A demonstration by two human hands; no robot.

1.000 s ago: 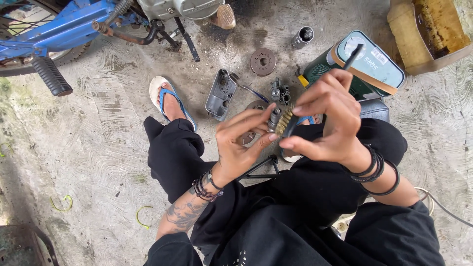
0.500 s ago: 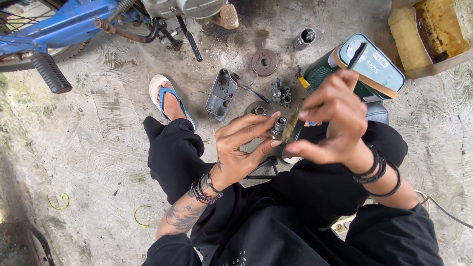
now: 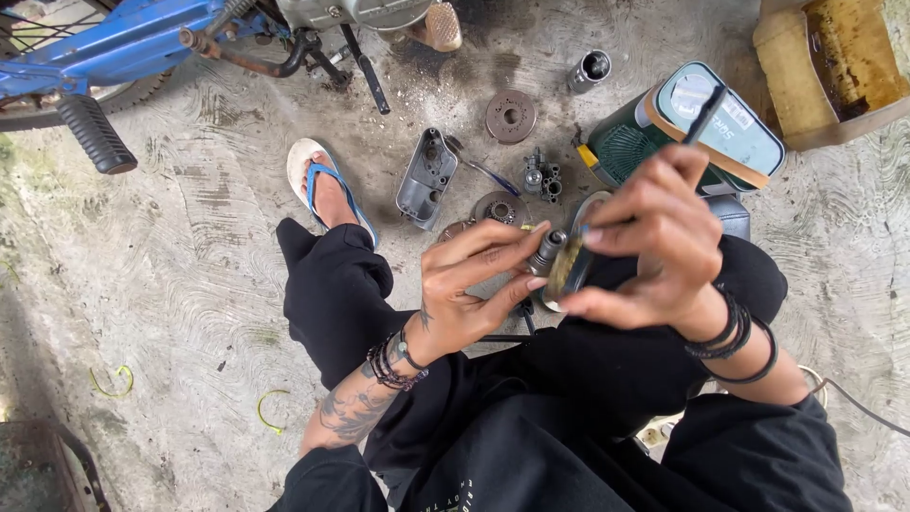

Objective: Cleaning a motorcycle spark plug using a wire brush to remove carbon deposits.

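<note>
Together, both hands [image 3: 474, 284] [image 3: 654, 237] grasp a greasy, round metal engine part [image 3: 567, 265].

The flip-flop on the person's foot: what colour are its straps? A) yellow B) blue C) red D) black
B: the flip-flop on the concrete floor has blue straps over a white sole, close in colour to the blue motorbike frame above it.

Rough grey swirl-marked concrete floor [image 3: 180, 275] in flat daylight, oil-stained near the top; a blue-framed motorbike [image 3: 123, 38] stands at its upper left edge.
</note>
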